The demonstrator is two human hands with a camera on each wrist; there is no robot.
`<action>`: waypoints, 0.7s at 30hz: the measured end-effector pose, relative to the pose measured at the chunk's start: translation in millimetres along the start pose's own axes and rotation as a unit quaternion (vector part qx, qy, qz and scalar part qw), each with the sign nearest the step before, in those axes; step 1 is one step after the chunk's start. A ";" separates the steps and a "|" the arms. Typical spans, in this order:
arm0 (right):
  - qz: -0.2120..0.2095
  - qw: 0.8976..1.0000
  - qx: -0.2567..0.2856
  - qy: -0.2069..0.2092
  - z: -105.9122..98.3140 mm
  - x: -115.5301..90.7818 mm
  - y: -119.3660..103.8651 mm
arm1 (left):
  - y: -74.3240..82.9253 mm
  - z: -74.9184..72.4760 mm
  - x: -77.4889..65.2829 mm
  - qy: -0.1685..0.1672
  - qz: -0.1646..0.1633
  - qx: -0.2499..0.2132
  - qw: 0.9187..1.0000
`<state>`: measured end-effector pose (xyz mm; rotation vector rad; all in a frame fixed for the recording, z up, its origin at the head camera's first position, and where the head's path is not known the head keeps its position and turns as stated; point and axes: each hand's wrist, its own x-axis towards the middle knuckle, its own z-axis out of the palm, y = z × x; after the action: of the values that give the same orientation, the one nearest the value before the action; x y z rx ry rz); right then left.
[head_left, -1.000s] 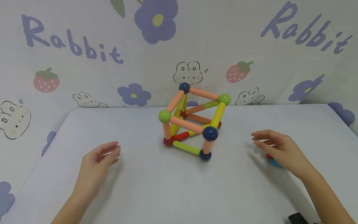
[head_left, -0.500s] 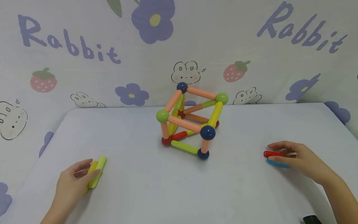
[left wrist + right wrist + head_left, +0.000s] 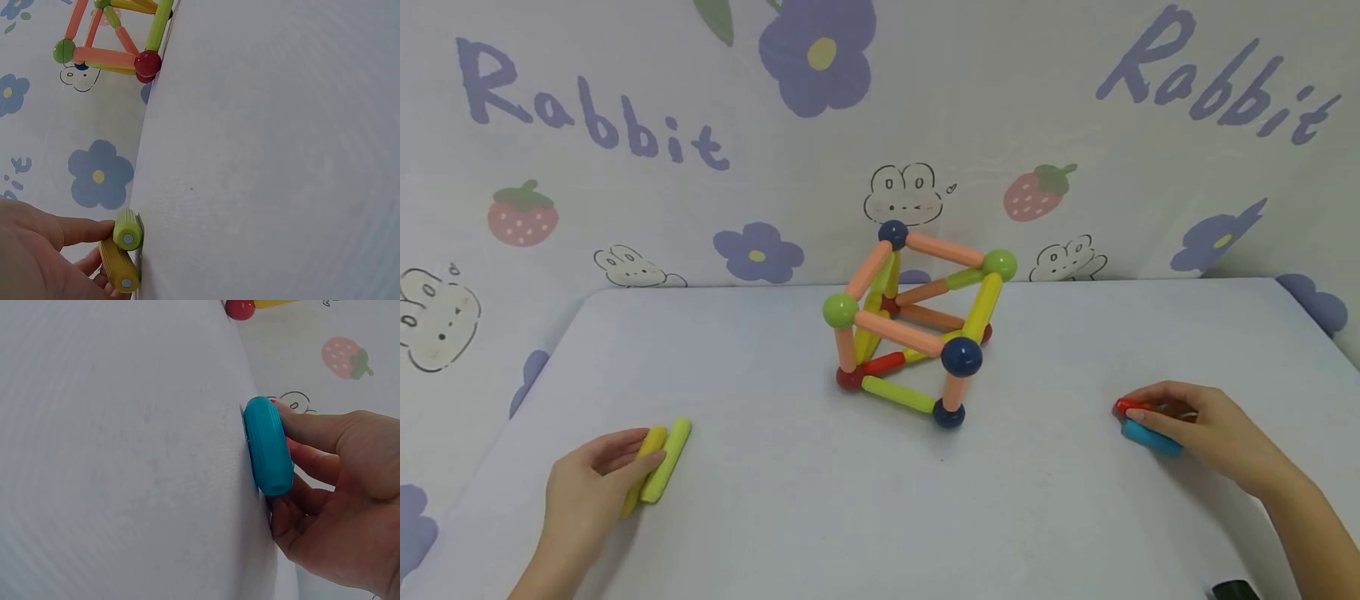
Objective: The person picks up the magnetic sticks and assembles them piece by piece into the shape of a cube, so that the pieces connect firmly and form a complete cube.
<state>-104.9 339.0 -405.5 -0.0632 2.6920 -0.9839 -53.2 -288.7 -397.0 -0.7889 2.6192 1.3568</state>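
My left hand point(image 3: 580, 492) pinches a yellow magnetic rod point(image 3: 652, 439) between thumb and fingers at the left of the table. Right alongside lies a lime-green rod point(image 3: 670, 462), the thumb tip close to its side in the left wrist view point(image 3: 128, 232). At the right, my right hand point(image 3: 1221, 437) holds a red rod point(image 3: 1123, 407), mostly hidden behind the thumb and fingers. A blue rod point(image 3: 1152, 437) lies beside it, nearer the table's front; in the right wrist view the blue rod point(image 3: 269, 447) covers most of the red one.
A box-like frame of magnetic rods and balls point(image 3: 898, 332) stands mid-table towards the back. A black object point(image 3: 1234, 590) shows at the bottom right edge. Behind the white table point(image 3: 820, 517) hangs a printed cloth point(image 3: 647, 200).
Both hands have come down and outward from above the table to the rods. In the last half second my right thumb has shifted from over the blue rod onto the red one.
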 end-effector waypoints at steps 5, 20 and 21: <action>0.002 1.000 -0.002 0.017 1.6 1.4 -1.8 | 3.1 2.5 -3.1 0.017 0.025 -0.021 0.999; -0.060 0.998 0.025 0.018 3.6 3.2 -56.5 | 72.6 39.9 -29.9 -0.081 0.170 -0.109 0.976; -0.065 0.997 0.029 0.015 4.3 3.6 -62.0 | 77.5 43.6 -32.2 -0.089 0.179 -0.116 0.973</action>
<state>-110.5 288.2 -369.9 -0.2170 2.7128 -1.1089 -69.4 -204.9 -356.3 -0.1982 2.5750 1.7547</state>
